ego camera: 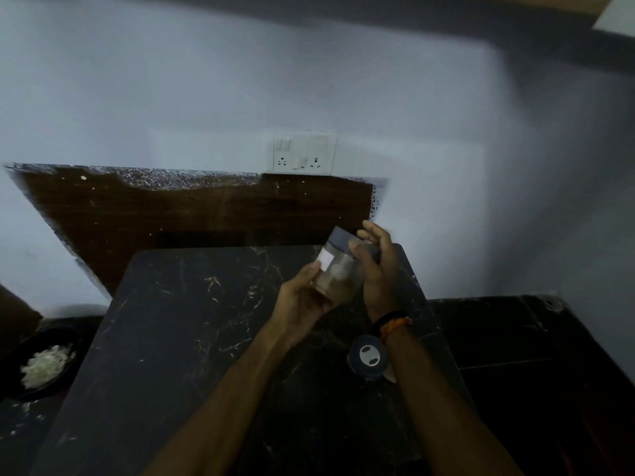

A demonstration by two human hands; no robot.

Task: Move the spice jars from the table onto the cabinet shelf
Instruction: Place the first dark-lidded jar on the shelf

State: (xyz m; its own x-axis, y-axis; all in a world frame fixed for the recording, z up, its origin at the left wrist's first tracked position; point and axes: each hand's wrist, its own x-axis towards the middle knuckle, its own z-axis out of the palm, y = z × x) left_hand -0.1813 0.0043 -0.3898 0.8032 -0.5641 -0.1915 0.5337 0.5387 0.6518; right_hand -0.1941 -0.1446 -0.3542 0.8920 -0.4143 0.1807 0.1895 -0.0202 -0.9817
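Note:
A clear spice jar with a grey lid, a white label and brownish powder is tilted above the far right part of the black marble table. My left hand grips it from below and the left. My right hand wraps its right side near the lid. A second jar, seen from the top with a dark blue lid and a grey centre, stands on the table beside my right wrist. A wooden cabinet edge shows at the top right; its shelf is hidden.
A dark bowl with pale shredded food sits low at the left, beside the table. A wall socket plate and a brown wooden panel are behind the table. A dark counter lies to the right.

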